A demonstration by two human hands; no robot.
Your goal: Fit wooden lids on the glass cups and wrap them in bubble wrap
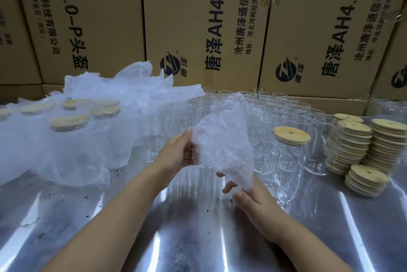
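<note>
While both hands hold it above the shiny metal table point(198, 238), the sheet of bubble wrap point(222, 144) hangs steeply tilted. Its long axis runs from its far upper end down to its near lower-right end. The left hand point(180, 152) pinches the sheet's left edge between thumb and fingers. The right hand point(246, 196) has its fingers curled around the lower end. Motion blur hides whether a cup is inside. Open glass cups point(264, 113) stand in rows behind, and one lidded cup point(290, 152) stands just right of the sheet. Stacks of wooden lids point(383, 141) sit at the right, wrapped lidded cups point(68, 124) at the left, and cardboard boxes point(198, 18) behind.
</note>
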